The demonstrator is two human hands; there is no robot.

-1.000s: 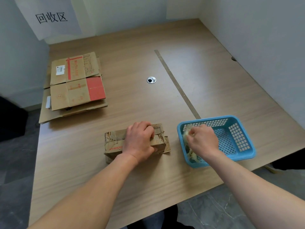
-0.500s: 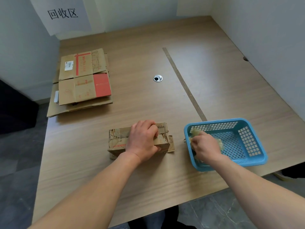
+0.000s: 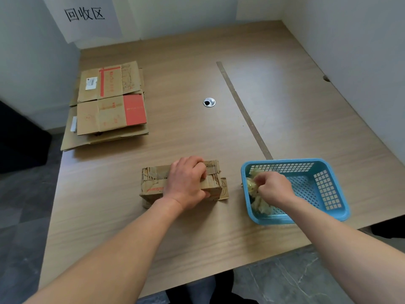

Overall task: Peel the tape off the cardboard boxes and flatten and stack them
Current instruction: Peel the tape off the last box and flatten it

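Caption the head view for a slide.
Left hand grips a taped box; right hand pinches wadded tape in blue basket.

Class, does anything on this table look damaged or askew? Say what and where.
The box under the left hand is torn, its left end ripped to bare corrugation. The flat stack, far left, lies staggered.

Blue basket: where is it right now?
In the head view, the blue basket sits near the table's front edge, right of the cardboard box, with the right hand holding crumpled tape inside it.
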